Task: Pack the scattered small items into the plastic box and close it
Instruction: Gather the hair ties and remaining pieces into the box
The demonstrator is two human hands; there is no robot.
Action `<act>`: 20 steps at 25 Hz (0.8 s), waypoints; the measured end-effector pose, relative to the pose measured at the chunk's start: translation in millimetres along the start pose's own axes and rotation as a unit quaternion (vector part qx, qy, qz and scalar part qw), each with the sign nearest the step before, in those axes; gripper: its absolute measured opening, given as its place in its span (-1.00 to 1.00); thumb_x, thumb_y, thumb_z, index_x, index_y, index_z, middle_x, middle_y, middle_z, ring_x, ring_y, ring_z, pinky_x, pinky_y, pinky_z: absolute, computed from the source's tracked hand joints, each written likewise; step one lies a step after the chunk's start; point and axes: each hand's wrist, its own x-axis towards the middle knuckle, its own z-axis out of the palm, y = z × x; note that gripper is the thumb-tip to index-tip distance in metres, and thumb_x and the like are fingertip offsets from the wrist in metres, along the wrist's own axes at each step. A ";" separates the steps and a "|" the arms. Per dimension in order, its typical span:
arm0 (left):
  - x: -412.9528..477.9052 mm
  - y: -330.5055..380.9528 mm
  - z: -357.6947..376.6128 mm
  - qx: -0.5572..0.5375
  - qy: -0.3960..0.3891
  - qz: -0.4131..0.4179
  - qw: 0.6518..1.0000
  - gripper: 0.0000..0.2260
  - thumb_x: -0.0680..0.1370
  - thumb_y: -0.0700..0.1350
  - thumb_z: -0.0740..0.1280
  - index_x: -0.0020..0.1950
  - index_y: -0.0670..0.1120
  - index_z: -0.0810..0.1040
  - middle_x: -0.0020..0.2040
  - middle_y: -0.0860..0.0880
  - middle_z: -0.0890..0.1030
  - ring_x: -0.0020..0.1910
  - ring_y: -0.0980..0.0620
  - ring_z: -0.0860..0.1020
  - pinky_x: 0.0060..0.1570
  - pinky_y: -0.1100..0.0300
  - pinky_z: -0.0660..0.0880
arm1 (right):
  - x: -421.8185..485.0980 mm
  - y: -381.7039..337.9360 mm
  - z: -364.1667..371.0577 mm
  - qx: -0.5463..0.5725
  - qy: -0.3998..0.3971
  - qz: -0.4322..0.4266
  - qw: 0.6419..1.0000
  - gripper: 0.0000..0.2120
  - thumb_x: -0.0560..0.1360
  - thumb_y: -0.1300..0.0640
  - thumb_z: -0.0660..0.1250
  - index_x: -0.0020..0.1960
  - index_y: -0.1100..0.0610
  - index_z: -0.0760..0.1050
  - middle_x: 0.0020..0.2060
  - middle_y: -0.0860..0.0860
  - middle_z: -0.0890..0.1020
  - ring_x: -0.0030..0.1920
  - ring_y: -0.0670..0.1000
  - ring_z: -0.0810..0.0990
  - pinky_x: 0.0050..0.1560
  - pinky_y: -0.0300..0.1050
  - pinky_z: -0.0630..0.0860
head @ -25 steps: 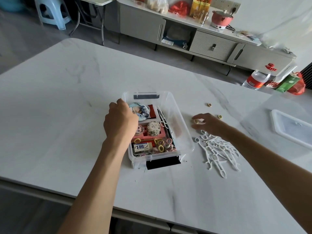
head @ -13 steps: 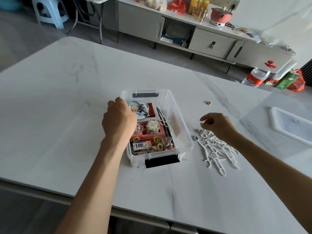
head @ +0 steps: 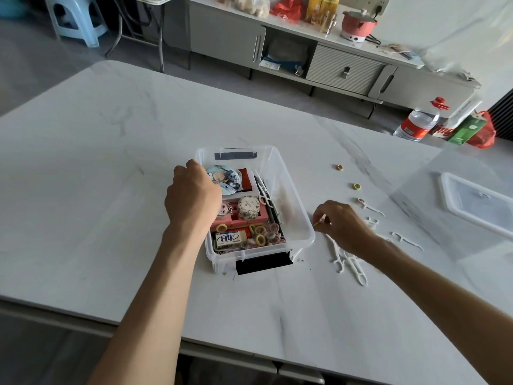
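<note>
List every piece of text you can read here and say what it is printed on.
"AiR": blue letters on the small white box at the near end of the plastic box.
"ing": end of a cut-off white word on the red packaging on the floor.
Water bottle: red label too blurred to read.
Round badge: its small writing is unreadable.

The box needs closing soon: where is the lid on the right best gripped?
On the lid, likely the left end, coming from the left with fingers hooked over the raised rim: it lies flat on the table, and that end is nearest the plastic box.
</note>
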 end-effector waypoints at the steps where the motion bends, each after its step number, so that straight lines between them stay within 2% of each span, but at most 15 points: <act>1: -0.1 0.5 0.2 0.001 -0.002 0.000 1.000 -0.76 0.58 -0.21 0.20 0.23 -0.25 0.40 0.18 -0.27 0.49 0.12 -0.30 0.50 -0.11 0.05 0.29 | -2.2 -0.5 3.1 -0.006 0.000 0.000 1.000 -0.95 0.43 0.24 0.40 -0.18 0.12 0.56 -0.29 -0.06 0.54 -0.24 0.01 0.51 -0.25 -0.22 0.38; 4: -0.3 0.0 0.2 0.004 -0.003 -0.001 1.000 -0.76 0.58 -0.21 0.20 0.23 -0.25 0.40 0.18 -0.27 0.49 0.12 -0.30 0.51 -0.12 0.05 0.30 | -2.4 -5.0 3.0 -0.002 0.012 0.013 1.000 -0.94 0.44 0.25 0.38 -0.18 0.12 0.54 -0.33 -0.07 0.57 -0.27 0.01 0.53 -0.28 -0.22 0.41; 7: 0.4 0.1 0.1 0.000 -0.003 0.000 1.000 -0.76 0.57 -0.21 0.20 0.23 -0.25 0.40 0.17 -0.27 0.49 0.11 -0.30 0.51 -0.12 0.04 0.30 | 2.2 -24.5 -21.9 0.135 0.114 0.056 0.983 -0.89 0.41 0.19 0.44 -0.23 0.03 0.57 -0.40 -0.09 0.61 -0.37 -0.06 0.54 -0.30 -0.24 0.44; 9: 0.8 0.0 0.3 -0.002 -0.004 -0.002 1.000 -0.75 0.57 -0.23 0.19 0.23 -0.25 0.40 0.17 -0.27 0.49 0.12 -0.31 0.50 -0.11 0.04 0.29 | 2.9 -51.8 -42.1 0.213 0.156 0.031 0.964 -0.89 0.38 0.11 0.49 -0.25 -0.04 0.58 -0.38 -0.16 0.64 -0.39 -0.18 0.54 -0.33 -0.33 0.43; 10: 0.7 0.2 0.9 -0.001 -0.005 -0.003 1.000 -0.75 0.57 -0.23 0.19 0.24 -0.26 0.40 0.18 -0.27 0.48 0.13 -0.31 0.50 -0.11 0.04 0.29 | 1.1 -68.0 -49.3 0.213 0.135 -0.016 0.968 -0.87 0.37 0.10 0.51 -0.25 -0.07 0.59 -0.38 -0.20 0.64 -0.37 -0.24 0.55 -0.32 -0.43 0.40; 12: 0.2 0.5 1.4 0.000 -0.006 -0.004 1.000 -0.74 0.58 -0.23 0.18 0.25 -0.26 0.40 0.19 -0.28 0.48 0.14 -0.31 0.49 -0.10 0.04 0.28 | -6.6 -97.8 -53.6 0.157 0.032 -0.117 0.980 -0.88 0.38 0.12 0.52 -0.19 -0.07 0.63 -0.33 -0.22 0.65 -0.33 -0.32 0.56 -0.26 -0.54 0.37; 14: 0.0 0.8 0.3 0.000 -0.003 -0.006 1.000 -0.73 0.57 -0.23 0.18 0.26 -0.26 0.40 0.19 -0.28 0.47 0.14 -0.32 0.49 -0.11 0.04 0.28 | -12.1 -112.2 -48.4 0.059 -0.055 -0.179 0.980 -0.87 0.40 0.13 0.50 -0.05 0.05 0.67 -0.18 -0.14 0.67 -0.29 -0.29 0.55 -0.25 -0.53 0.39; 16: -0.1 1.3 0.3 0.001 -0.001 -0.009 1.000 -0.73 0.57 -0.23 0.19 0.26 -0.26 0.40 0.19 -0.28 0.47 0.14 -0.32 0.49 -0.11 0.04 0.28 | -11.7 -106.8 -47.0 0.053 -0.073 -0.184 0.979 -0.79 0.40 0.16 0.50 0.04 0.07 0.67 -0.10 -0.12 0.65 -0.22 -0.22 0.57 -0.19 -0.47 0.45; 18: -1.6 1.9 0.6 0.006 -0.001 -0.007 1.000 -0.73 0.57 -0.23 0.20 0.26 -0.26 0.39 0.18 -0.28 0.47 0.13 -0.31 0.50 -0.12 0.04 0.28 | -5.2 -86.3 -49.2 0.148 0.014 -0.138 0.979 -0.81 0.41 0.23 0.49 -0.03 0.00 0.67 -0.17 -0.20 0.66 -0.21 -0.23 0.60 -0.16 -0.47 0.46; 20: -1.4 2.2 1.5 0.007 -0.001 -0.006 1.000 -0.74 0.58 -0.24 0.20 0.25 -0.26 0.39 0.18 -0.27 0.47 0.13 -0.31 0.50 -0.12 0.04 0.28 | 14.3 -46.8 -51.9 0.185 0.146 -0.031 0.971 -0.78 0.40 0.27 0.45 -0.08 -0.03 0.66 -0.21 -0.16 0.69 -0.25 -0.22 0.60 -0.18 -0.46 0.44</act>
